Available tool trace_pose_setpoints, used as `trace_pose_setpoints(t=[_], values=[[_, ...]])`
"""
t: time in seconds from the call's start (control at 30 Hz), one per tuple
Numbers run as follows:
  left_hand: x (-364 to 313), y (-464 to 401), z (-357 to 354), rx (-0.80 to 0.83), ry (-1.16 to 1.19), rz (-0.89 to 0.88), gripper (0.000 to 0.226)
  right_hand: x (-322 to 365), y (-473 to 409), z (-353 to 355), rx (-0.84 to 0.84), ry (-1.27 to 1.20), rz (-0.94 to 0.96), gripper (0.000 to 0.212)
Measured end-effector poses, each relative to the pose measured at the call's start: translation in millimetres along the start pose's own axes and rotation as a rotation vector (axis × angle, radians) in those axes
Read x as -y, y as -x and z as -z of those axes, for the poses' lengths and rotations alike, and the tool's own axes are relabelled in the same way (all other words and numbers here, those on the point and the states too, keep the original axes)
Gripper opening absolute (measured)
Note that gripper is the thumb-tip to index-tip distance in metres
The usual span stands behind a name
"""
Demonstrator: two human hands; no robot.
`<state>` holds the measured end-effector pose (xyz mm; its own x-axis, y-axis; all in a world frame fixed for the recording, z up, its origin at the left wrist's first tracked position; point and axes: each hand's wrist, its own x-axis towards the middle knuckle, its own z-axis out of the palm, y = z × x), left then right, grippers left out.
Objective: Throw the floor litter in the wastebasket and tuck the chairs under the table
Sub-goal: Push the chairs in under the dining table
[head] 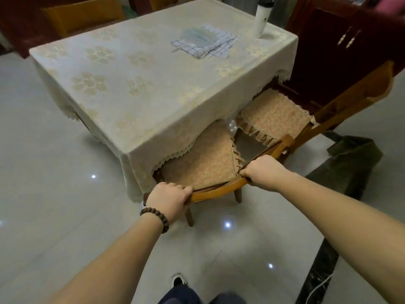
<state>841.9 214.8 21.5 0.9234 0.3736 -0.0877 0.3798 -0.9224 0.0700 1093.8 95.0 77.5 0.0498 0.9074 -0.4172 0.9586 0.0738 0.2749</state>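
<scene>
on glossy floor (54, 205), cloth-covered table (135, 84)

The bench (135, 84) stands in the middle of the floor (43, 172), under a cloth that hangs over its edges. On its far right part lie a folded towel (210, 43) with a plate (197, 36) on it, and a bottle (262, 18) stands at the far right corner. At the near side, two chairs sit partly under the bench: the near chair (203, 163) to the left, the second chair (276, 115) to its right. A cabinet (341, 51) stands right of the bench, and a bag (350, 163) lies on the floor right of the chairs.
</scene>
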Motion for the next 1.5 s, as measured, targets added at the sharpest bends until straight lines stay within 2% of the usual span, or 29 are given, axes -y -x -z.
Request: trace_pose_setpoints(t=[0.27,0.6,0.7,0.83,1.07,1.17,1.27,1.37,1.43,1.5], values=[[17,-32,-7,-0.064,-0.011,0.203,0.030,-54,-63,26,-0.071,0.059,0.255,0.003],[-32,-101,-2,-0.220,0.074,0.556,0.023,-149,-135,38,-0.125,0.239,0.604,0.011],[-50,-132,4,-0.183,0.076,0.651,0.019,-181,-151,35,-0.142,0.242,0.618,0.015],[-63,-175,16,-0.069,0.042,0.712,0.024,-222,-169,26,-0.152,0.213,0.607,0.010],[-71,-243,30,0.021,-0.036,0.712,0.019,-276,-198,5,-0.166,0.147,0.584,0.004],[-72,-278,33,0.039,-0.066,0.679,0.023,-301,-208,-15,-0.202,0.090,0.505,0.013],[-72,-304,30,0.045,-0.056,0.667,0.049,-324,-216,-38,-0.243,0.006,0.466,0.026],[-69,-313,25,0.028,-0.052,0.708,0.086,-339,-226,-48,-0.267,-0.019,0.484,0.056],[-67,-314,23,-0.009,-0.065,0.738,0.094,-347,-235,-44,-0.270,0.000,0.429,0.078],[-59,-311,23,-0.039,-0.069,0.751,0.095,-347,-240,-41,-0.285,0.023,0.388,0.085]])
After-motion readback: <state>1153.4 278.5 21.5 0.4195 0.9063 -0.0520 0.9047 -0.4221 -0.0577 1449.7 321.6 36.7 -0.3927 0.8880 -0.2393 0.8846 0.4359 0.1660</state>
